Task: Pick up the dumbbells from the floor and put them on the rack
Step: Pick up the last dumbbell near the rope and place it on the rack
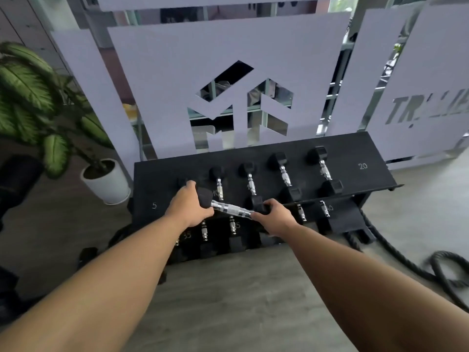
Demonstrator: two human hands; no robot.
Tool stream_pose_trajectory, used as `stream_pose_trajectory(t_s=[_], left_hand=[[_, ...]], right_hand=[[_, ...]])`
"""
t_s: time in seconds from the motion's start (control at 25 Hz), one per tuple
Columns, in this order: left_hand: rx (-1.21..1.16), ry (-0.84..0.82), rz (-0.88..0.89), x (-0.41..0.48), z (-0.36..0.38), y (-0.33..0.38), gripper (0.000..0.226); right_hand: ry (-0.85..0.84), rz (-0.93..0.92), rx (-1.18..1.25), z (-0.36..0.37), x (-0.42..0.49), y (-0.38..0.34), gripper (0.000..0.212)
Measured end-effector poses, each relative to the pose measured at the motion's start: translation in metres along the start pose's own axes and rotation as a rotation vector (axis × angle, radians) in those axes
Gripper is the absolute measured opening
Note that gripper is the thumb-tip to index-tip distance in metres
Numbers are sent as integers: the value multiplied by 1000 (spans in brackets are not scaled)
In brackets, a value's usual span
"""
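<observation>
Both hands, left [189, 207] and right [275, 219], each close a grip on one head of the dumbbell [232, 208], held level between them above the rack [360, 168] for controlled lowering.

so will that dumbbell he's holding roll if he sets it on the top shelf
Probably not: the dumbbell has faceted black ends, like those sitting still on the rack. It is likely rigid and heavy for its size, since the left hand and right hand each grip an end.
</observation>
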State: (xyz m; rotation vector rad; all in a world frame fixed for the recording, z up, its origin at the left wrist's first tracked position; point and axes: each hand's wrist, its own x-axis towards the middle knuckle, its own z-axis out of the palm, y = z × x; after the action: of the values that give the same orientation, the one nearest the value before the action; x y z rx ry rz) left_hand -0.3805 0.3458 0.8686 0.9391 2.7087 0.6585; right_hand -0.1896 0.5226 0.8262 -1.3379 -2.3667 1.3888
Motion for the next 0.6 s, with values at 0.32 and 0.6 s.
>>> stream_pose_trajectory(t_s=[0.32,0.6], left_hand=[[-45,-38,-109,79,-59,-136,70],[71,-64,-121,167,-64,-194,69]], right_hand=[[-13,171,211,184,45,-75,69],[-93,278,296,272,115,-110,64]])
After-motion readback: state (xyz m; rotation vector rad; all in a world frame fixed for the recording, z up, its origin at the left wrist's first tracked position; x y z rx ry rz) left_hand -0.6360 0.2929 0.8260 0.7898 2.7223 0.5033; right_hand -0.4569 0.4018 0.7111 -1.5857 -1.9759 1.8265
